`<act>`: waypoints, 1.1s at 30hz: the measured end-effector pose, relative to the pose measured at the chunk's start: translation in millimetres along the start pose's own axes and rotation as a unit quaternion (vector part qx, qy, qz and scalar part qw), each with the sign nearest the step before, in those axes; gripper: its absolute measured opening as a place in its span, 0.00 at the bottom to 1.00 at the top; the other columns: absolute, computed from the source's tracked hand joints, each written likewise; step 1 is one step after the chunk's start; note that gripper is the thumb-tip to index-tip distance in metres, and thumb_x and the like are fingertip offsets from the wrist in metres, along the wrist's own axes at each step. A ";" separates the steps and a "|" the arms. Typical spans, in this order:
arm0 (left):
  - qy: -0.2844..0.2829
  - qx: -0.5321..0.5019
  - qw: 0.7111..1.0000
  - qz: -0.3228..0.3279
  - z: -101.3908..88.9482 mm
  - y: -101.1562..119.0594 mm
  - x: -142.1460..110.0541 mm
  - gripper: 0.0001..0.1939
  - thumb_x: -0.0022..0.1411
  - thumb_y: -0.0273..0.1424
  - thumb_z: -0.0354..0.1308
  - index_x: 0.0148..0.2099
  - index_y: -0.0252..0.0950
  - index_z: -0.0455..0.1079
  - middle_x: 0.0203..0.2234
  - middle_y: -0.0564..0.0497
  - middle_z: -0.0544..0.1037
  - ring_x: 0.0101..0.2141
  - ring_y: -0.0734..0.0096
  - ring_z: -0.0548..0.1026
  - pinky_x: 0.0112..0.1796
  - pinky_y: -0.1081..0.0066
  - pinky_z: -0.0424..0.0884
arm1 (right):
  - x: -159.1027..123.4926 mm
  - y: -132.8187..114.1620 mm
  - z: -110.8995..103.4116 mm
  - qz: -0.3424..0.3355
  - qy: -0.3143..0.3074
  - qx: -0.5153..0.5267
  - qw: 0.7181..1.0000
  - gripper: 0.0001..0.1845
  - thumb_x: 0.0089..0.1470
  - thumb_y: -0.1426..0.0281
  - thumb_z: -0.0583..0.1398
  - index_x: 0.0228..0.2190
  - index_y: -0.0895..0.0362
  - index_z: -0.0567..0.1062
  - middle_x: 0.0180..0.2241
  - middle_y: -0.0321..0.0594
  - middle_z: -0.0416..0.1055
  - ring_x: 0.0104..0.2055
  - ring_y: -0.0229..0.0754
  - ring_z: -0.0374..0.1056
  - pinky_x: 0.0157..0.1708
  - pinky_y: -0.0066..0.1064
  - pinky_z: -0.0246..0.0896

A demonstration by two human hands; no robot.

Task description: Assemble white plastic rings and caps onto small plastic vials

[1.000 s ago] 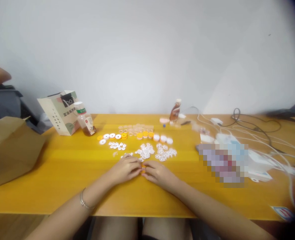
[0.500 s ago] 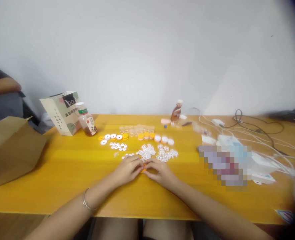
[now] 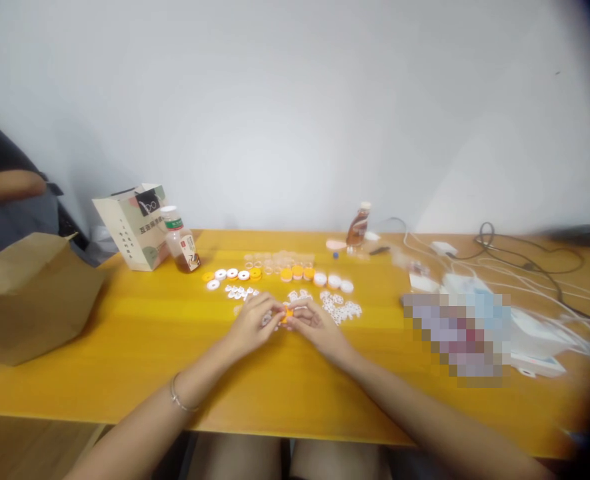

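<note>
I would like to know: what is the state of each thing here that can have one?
Orange piece: held between both hands
Left hand: pinching this piece
Right hand: pinching it too
Green-banded bottle: capped, standing
Brown bottle: capped, standing
Printed bag: standing
White perforated pieces: loosely heaped

The worktop (image 3: 139, 347) is showing sheeny wood; the orange piece (image 3: 287, 315) is looking plastic; the brown bag (image 3: 29, 300) is showing matt paper; the bracelet (image 3: 175, 397) is gleaming metallically.
</note>
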State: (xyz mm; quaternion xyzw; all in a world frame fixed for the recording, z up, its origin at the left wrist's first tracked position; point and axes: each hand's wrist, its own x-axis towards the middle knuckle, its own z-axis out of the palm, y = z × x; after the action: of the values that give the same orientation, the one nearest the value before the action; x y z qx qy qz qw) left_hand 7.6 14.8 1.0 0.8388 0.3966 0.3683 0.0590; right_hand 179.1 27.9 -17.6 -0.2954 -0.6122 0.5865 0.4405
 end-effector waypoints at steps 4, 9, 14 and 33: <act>-0.004 0.005 1.000 0.007 -9.2 -3.6 10.5 0.07 0.59 0.31 0.48 0.34 0.35 0.65 0.30 0.50 0.71 0.34 0.71 0.68 0.37 0.70 0.60 | 9.9 -6.9 2.5 -0.029 0.006 -0.025 0.999 0.14 0.43 0.65 0.61 0.33 0.55 0.65 0.29 0.35 0.69 0.33 0.36 0.68 0.37 0.32 0.63; -0.042 0.011 0.999 0.024 -9.5 -6.3 20.7 0.06 0.57 0.31 0.50 0.33 0.35 0.67 0.29 0.51 0.71 0.33 0.72 0.68 0.36 0.71 0.61 | 10.7 -2.8 0.4 -0.046 0.025 -0.051 0.997 0.14 0.43 0.65 0.61 0.33 0.55 0.65 0.28 0.35 0.69 0.32 0.35 0.67 0.36 0.30 0.63; -0.064 -0.037 0.997 0.027 -5.0 -8.9 17.6 0.08 0.57 0.33 0.50 0.37 0.36 0.67 0.30 0.50 0.71 0.33 0.72 0.68 0.35 0.72 0.62 | 6.5 3.0 -5.8 -0.027 0.020 -0.069 0.997 0.14 0.43 0.65 0.60 0.34 0.56 0.65 0.28 0.35 0.70 0.32 0.36 0.68 0.37 0.32 0.63; -0.189 0.075 0.978 0.050 1.7 -25.9 -4.1 0.09 0.59 0.28 0.48 0.35 0.38 0.69 0.29 0.51 0.72 0.31 0.72 0.69 0.32 0.74 0.61 | 5.8 4.6 -14.2 -0.020 0.048 -0.106 0.993 0.14 0.44 0.67 0.59 0.35 0.56 0.65 0.27 0.34 0.68 0.31 0.35 0.67 0.36 0.31 0.63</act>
State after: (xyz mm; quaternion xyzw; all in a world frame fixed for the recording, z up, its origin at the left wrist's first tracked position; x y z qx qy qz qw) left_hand -9.1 29.8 -12.7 0.9140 0.3624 0.1749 0.0513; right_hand 188.4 40.2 -22.0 -0.3555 -0.6548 0.4949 0.4471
